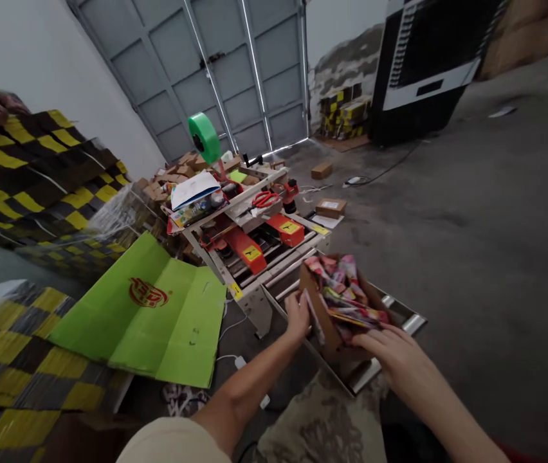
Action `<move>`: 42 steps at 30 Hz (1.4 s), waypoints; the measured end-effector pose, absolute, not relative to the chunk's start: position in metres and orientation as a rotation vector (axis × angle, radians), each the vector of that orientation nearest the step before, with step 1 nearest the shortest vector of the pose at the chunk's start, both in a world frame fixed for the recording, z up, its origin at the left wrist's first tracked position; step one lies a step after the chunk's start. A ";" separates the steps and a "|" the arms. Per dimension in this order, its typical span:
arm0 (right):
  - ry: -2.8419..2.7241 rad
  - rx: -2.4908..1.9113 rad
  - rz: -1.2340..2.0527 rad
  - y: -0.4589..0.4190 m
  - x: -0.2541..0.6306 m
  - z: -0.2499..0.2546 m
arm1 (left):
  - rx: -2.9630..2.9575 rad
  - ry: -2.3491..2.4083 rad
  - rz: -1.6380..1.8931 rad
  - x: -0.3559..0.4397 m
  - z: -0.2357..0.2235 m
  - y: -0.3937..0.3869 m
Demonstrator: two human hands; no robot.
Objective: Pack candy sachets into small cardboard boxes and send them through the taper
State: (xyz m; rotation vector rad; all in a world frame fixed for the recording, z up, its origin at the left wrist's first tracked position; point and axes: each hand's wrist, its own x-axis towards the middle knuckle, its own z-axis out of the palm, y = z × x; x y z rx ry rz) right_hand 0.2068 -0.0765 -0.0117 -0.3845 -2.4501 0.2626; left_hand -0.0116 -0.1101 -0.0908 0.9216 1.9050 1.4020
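An open cardboard box (328,321) filled with pink, red and yellow snack packets (346,289) rests, tilted, on the roller end of a carton-sealing machine (259,299). My left hand (298,315) is closed on the left side of the box, its thumb toward me. At the near right side of the box, my right hand (387,347) has its fingers bent over the rim, close against the packets. Its fingertips are partly hidden there. Metal rollers (413,323) show beyond the box on the right.
A green tape roll (204,138) and red-handled scissors (265,200) are on the machine. To the left are a bright green cardboard sheet (158,308) and stacked yellow-and-black taped cartons (27,167). Small cartons (330,208) lie on the floor beyond, near a black-and-white appliance (423,71).
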 end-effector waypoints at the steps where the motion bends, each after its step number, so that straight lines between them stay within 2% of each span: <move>1: -2.480 -0.370 0.298 -0.072 0.202 -0.017 | 0.855 1.945 1.475 -0.023 -0.086 -0.106; 5: -2.482 -0.446 0.496 -0.075 0.203 -0.012 | 0.954 1.744 1.705 -0.059 -0.050 -0.079; 9: -2.214 -0.678 0.530 -0.083 0.191 0.017 | 1.219 1.510 1.596 -0.074 -0.030 -0.056; 11: -2.249 -0.803 0.474 -0.076 0.171 0.022 | 1.244 1.494 1.590 -0.074 -0.030 -0.053; 16: -2.607 -0.951 0.442 -0.049 0.114 -0.012 | 1.265 1.525 1.595 -0.068 -0.031 -0.059; 20: -2.671 -1.018 0.498 -0.045 0.097 -0.039 | 1.386 1.566 1.558 -0.069 -0.025 -0.062; 23: -2.671 -1.034 0.522 -0.046 0.097 -0.042 | 1.506 1.572 1.431 -0.074 -0.017 -0.057; 27: -2.567 -0.954 0.594 -0.043 0.102 -0.039 | 1.625 1.558 1.059 -0.079 -0.005 -0.043; 31: -2.182 -0.707 0.701 -0.043 0.118 -0.028 | 1.752 1.774 0.775 -0.066 -0.003 -0.026; 35: -1.884 -0.761 0.539 -0.053 0.145 -0.001 | 1.962 2.193 0.584 -0.041 -0.015 -0.017; 38: -1.895 -0.980 0.422 -0.072 0.161 0.006 | 1.919 2.391 0.652 -0.034 -0.023 -0.016; 42: -2.131 -0.953 0.549 -0.106 0.163 -0.019 | 1.796 2.369 0.969 -0.041 -0.025 -0.019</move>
